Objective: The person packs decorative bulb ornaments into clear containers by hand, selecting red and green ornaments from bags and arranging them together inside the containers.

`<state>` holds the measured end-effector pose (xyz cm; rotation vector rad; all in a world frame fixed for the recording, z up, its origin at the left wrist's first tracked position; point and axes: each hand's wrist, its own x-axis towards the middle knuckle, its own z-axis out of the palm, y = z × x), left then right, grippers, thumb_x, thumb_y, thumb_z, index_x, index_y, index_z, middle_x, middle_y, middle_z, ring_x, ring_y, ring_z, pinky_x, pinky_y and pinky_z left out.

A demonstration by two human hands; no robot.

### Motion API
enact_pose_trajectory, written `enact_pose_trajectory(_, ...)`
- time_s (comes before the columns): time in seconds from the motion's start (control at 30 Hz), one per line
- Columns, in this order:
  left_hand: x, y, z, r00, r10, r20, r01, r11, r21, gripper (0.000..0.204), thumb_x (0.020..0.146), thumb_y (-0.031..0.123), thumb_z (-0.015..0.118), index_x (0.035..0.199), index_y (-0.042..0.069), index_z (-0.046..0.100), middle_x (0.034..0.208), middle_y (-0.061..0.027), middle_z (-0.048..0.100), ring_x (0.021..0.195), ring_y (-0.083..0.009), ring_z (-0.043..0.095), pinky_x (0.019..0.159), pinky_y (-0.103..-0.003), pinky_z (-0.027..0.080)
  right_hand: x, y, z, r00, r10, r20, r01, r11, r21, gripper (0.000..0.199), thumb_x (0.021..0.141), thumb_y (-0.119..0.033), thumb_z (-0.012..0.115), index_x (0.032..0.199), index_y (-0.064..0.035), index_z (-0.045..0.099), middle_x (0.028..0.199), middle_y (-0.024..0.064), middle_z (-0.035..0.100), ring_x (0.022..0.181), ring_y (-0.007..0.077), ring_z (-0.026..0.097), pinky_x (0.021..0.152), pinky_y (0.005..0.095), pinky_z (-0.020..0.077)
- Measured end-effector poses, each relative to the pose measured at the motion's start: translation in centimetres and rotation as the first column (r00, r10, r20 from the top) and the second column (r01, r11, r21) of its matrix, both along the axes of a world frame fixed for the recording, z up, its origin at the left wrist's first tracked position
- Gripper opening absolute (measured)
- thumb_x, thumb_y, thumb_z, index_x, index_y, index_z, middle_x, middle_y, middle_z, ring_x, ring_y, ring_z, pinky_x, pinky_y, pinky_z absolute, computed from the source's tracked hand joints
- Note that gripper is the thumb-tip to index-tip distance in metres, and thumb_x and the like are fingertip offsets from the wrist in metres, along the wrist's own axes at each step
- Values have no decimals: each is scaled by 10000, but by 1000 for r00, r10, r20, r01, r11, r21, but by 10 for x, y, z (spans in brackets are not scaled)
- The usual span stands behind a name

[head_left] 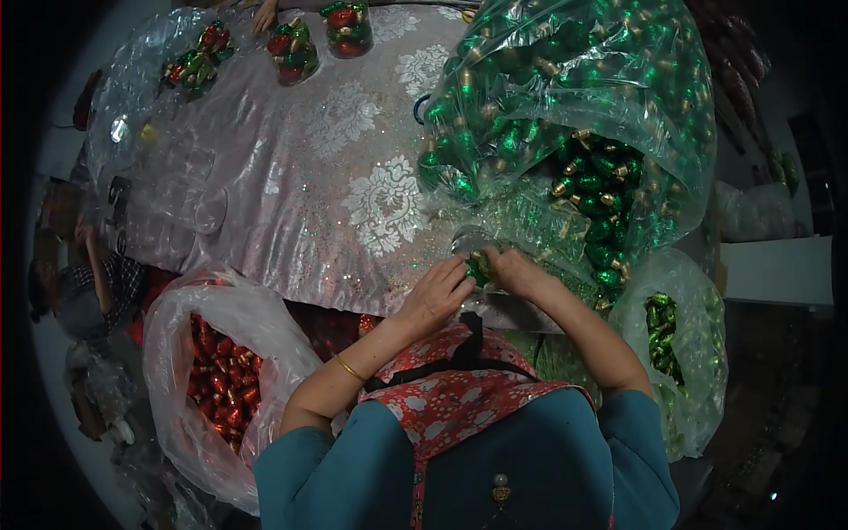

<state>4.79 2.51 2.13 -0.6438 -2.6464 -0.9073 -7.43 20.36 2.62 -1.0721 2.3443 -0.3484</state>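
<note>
Our left grip (442, 287) and right grip (519, 272) meet around a shiny green ornament (479, 268) over the pale floral surface (300, 221); whether clamped, we cannot tell. A bulging clear plastic bag (583, 84) crowds our right.

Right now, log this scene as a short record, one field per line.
Left hand: fingers at a green ornament; the hand hides its exact grip
Right hand: the hand meets the same ornament from the other side; grip unclear
Work surface: patterned pale cloth, dotted with glitter
Far edge: two clear containers of red and green ornaments
Upper right: large clear bag of green ornaments, dark ones showing at its opening
Lower left: open plastic bag of red ornaments
Right side: bag of light green ornaments
</note>
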Motion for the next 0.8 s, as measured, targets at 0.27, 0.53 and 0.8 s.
enact_pose_trajectory(0.27,1,6,-2,999,44,-15,-44,999,-13,295,732,55,554,1019,-7,518,1170,-198,495,1183,-356,443,976,-447,390,1,6,-5,1000,-23,-14,22,1000,-20,298,781,-58,566,1053,-5,456,686,227,583,762,451,611,638,486,505)
enact_pose_trajectory(0.53,-6,6,13,996,77,41,-77,997,-4,342,725,27,575,1062,-4,527,1194,-179,498,1197,-352,440,983,-442,389,-4,-32,7,974,135,-183,-126,990,63,185,843,-88,501,979,37,506,747,250,629,692,399,643,600,473,523)
enact_pose_trajectory(0.8,74,-38,30,900,435,-7,-434,899,53,328,766,-3,591,1092,-3,558,1159,-164,525,1139,-336,490,949,-425,414,-6,-28,-32,995,34,-96,-32,999,30,147,856,-67,466,943,36,524,770,288,612,712,461,615,620,521,507)
